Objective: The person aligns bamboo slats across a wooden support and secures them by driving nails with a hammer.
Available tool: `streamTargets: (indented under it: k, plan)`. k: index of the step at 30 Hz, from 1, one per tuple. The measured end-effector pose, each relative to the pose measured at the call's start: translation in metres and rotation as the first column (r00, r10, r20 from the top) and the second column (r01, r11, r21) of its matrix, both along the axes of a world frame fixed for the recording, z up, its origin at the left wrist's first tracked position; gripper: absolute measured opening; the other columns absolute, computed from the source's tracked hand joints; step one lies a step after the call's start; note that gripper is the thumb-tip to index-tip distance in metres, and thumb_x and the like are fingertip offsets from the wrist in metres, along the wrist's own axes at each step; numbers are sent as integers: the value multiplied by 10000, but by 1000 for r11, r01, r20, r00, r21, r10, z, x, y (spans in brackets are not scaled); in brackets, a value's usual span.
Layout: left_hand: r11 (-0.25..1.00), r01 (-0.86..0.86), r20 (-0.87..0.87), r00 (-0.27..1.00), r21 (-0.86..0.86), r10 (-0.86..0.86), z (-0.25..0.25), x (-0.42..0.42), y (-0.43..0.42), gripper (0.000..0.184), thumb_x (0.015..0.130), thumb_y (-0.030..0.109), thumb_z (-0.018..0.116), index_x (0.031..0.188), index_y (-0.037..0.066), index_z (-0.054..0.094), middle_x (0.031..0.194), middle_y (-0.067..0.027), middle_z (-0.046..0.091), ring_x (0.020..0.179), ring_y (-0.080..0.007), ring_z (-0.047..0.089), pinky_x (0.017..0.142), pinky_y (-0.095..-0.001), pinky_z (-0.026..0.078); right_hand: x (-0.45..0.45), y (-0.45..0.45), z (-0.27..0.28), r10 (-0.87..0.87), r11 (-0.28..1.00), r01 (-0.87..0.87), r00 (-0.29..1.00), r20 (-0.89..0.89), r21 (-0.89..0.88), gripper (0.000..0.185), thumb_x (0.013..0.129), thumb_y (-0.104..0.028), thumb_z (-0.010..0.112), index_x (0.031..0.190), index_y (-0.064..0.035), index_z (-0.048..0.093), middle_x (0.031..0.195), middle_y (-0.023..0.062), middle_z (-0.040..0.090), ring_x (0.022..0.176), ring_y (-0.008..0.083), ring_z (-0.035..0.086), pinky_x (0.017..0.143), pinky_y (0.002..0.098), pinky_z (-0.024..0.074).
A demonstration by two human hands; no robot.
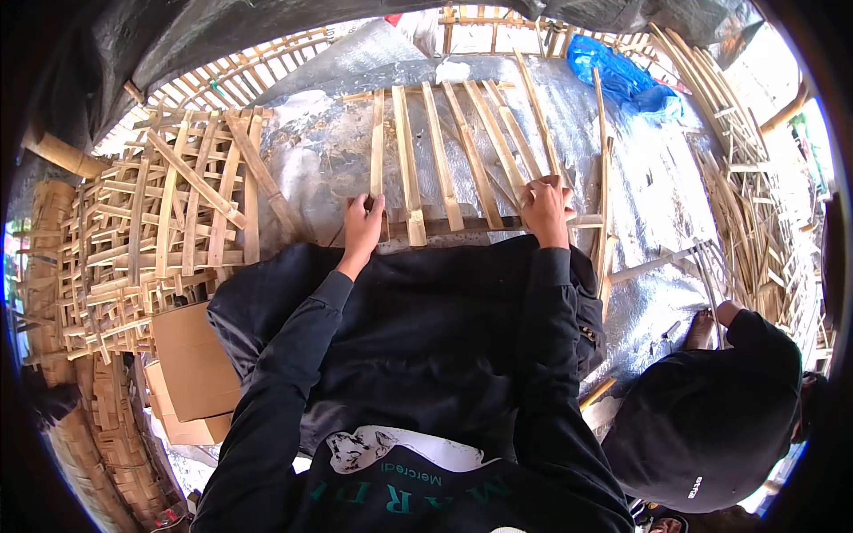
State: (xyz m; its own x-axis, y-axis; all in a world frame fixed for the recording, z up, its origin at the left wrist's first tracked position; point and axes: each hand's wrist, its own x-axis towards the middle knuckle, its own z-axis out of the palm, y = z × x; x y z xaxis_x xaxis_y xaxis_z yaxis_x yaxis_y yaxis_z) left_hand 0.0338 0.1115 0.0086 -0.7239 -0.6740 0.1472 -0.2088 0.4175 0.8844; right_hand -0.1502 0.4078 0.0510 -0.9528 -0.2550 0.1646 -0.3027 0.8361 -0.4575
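Observation:
Several pale bamboo slats lie side by side in front of me, pointing away from my body. Their far ends rest at a thin crosswise strip; their near ends meet another crosswise strip close to my lap. My left hand is closed on the near end of the leftmost slat. Further right, my right hand has its fingers bent and pressed together at the near end of a bamboo slat. The fingers partly hide the slat ends there.
Stacked woven bamboo lattices stand at left, above a cardboard box. A silvery sheet covers the floor. Blue plastic lies at back right, bundled strips at far right. Another person in black crouches at lower right.

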Motion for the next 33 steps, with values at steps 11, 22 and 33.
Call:
streamTargets:
  k: [11,22,33]
  plan:
    - [999,-20,10,1000,48,20,-1,-2,-1,410,997,324,660,839,-38,550,738,-156,595,698,-274,554,684,-422,443,-15,31,11,266,964,-265,963,46,-35,330,835,-314,842,1088,-107,792,1140,122,690,1233,293,535,1110,532,295]
    - [998,-57,-22,998,20,57,3,0,3,423,995,347,665,858,-43,574,765,-169,596,747,-302,564,708,-426,439,5,16,28,31,999,-32,990,140,1,467,739,-279,916,1170,-168,774,1267,79,649,1272,371,503,1025,689,360]
    - [839,68,19,995,540,-93,-22,23,-37,278,1054,355,580,906,124,626,890,45,567,852,-58,524,823,-240,425,10,11,33,2,997,-5,999,34,77,529,792,-272,855,1287,-169,700,1369,104,539,1295,408,442,961,729,389]
